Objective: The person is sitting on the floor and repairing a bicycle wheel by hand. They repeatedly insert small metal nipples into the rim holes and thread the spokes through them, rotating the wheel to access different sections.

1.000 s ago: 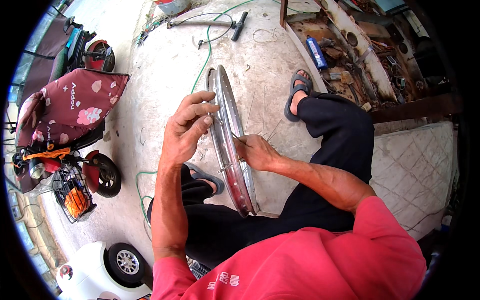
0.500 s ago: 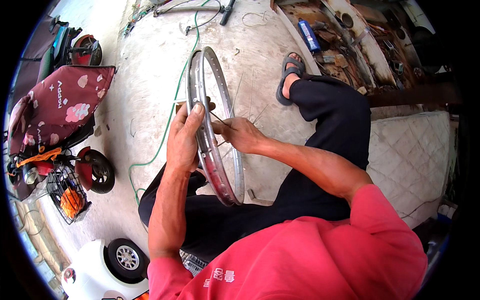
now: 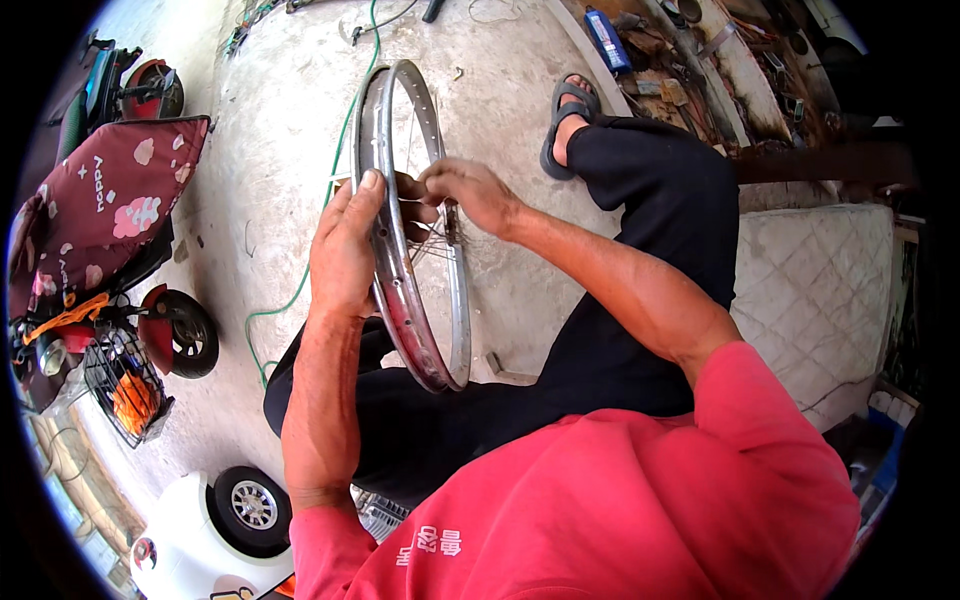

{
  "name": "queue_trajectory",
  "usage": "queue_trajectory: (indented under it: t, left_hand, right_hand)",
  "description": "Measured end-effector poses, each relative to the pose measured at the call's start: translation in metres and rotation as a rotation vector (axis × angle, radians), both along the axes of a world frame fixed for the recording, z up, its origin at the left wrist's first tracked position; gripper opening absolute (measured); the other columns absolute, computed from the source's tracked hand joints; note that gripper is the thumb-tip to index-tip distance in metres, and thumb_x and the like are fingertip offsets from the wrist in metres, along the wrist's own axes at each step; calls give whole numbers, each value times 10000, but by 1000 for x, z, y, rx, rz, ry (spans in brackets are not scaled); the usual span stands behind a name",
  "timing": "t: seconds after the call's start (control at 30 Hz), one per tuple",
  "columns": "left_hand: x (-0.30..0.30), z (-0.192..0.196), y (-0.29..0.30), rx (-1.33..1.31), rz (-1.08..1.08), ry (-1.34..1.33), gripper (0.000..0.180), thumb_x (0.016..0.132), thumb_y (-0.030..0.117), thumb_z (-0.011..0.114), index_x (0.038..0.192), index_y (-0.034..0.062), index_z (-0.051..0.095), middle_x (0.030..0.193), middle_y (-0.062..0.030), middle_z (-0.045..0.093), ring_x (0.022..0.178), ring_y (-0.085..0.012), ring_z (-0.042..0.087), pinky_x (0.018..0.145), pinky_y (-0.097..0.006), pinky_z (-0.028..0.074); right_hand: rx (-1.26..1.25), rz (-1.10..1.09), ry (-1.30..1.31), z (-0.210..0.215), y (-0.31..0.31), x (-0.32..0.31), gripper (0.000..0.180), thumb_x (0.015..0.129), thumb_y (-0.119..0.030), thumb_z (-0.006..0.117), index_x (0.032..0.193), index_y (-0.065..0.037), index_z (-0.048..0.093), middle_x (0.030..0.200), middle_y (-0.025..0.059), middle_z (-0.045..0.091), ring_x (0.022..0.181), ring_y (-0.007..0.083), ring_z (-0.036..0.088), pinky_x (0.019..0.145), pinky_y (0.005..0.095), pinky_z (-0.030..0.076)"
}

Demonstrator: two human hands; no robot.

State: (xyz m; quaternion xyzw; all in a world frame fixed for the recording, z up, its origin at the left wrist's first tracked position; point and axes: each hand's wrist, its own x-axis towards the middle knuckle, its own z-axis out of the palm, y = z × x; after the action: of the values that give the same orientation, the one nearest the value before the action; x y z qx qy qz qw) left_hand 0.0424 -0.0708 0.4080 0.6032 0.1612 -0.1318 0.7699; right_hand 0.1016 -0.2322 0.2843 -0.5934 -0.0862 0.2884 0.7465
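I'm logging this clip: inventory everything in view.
rim: one, silver-red, centre
spokes: several, grey, centre
hose: one, green, floor
scooters: apparently two, red, left
cover: one, maroon, left
basket: one, black, left
vehicle: one, white, lower left
bottle: one, blue, upper right
frame: one, rusty, upper right
panel: one, pale, right
sandal: one, grey, right foot
trousers: one, black, centre
shirt: one, red, bottom
left grip: one, bare, on rim
right grip: one, bare, by rim

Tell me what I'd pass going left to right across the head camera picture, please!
Flowery maroon cover, silver-hubbed black wheel, left hand, metal wheel rim, right hand, blue bottle, pale criss-cross panel.
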Motion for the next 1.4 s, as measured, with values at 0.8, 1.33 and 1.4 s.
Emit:
queue_trajectory:
  t: [0.8, 1.33, 1.4]
  left_hand:
    - [2, -10, 9, -5, 68, -40, 453, 1015, 361, 409, 1105, -47, 584, 1078, -208, 664, 909, -247, 663, 775, -365, 503]
    - [0, -10, 8, -14, 98, -88, 475, 1017, 309, 402, 1195, -105, 551, 1040, -201, 644, 867, -262, 670, 735, -359, 532]
    - [0, -11, 9, -22, 94, -98, 478, 1014, 310, 405, 1204, -105, 548, 1037, -200, 642, 863, -264, 669, 736, -361, 532]
  right_hand:
    - [-669, 8, 6, -63, 18, 30, 386, 888, -405, 619, 940, -36, 720, 879, 111, 706, 842, 198, 650, 774, 340, 491]
    - [-648, 62, -120, -46, 6, 60, 486, 862, -531, 568, 802, -77, 731, 830, 121, 715, 826, 241, 676, 787, 356, 504]
    - [-691, 191, -206, -51, 10, 57, 498, 861, -554, 573, 822, -85, 735, 843, 121, 717, 843, 246, 677, 797, 359, 503]
